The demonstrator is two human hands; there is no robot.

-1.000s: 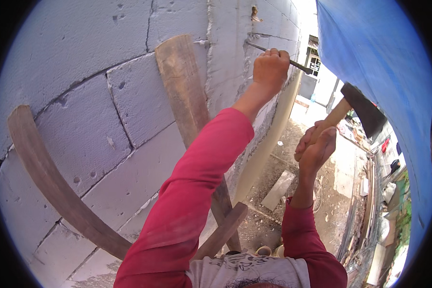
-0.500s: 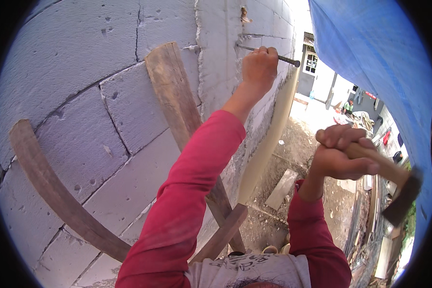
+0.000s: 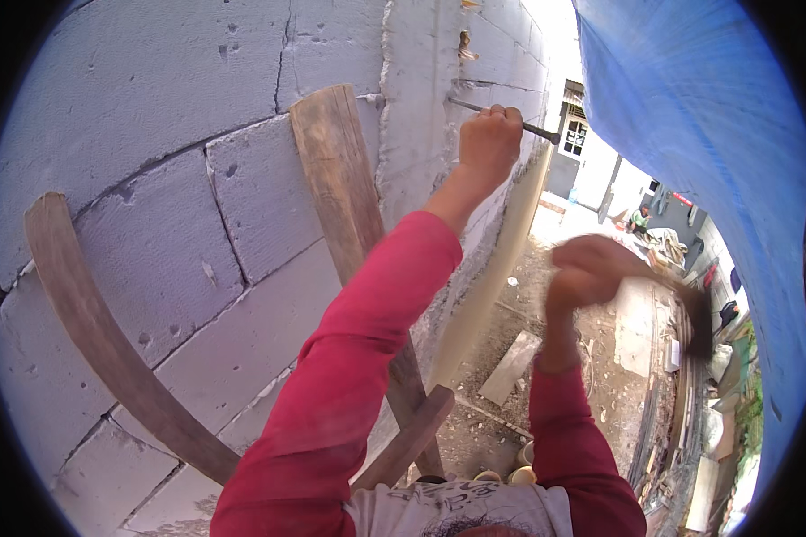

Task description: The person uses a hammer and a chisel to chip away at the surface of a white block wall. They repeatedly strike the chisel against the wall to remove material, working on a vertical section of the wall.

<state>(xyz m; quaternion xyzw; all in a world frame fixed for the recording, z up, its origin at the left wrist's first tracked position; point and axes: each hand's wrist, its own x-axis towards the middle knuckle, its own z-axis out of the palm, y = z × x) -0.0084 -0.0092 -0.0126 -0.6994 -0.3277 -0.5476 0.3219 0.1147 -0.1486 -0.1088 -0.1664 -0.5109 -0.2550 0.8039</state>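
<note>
My left hand (image 3: pixel 491 143) is wrapped round a dark metal chisel (image 3: pixel 541 132). Its thin tip meets the pale block wall (image 3: pixel 166 242) beside a vertical grey mortar strip (image 3: pixel 418 116), and its thicker butt end points right. My right hand (image 3: pixel 586 271), smeared by motion, grips the wooden handle of a hammer (image 3: pixel 697 320). The dark hammer head hangs out to the right, well apart from the chisel. Both forearms wear red sleeves.
Two wooden planks, one at the left (image 3: pixel 107 336) and one nearer the middle (image 3: pixel 336 170), stand before the wall. A blue tarp (image 3: pixel 698 98) hangs at the right. Below lie a loose board (image 3: pixel 510 368), buckets (image 3: pixel 521 474) and stacked timber. Another person (image 3: pixel 640 219) sits far off.
My right hand has swung the hammer leftward, closer to the wall, and its head has risen. My left hand keeps the chisel against the wall; the whole view has shifted slightly.
</note>
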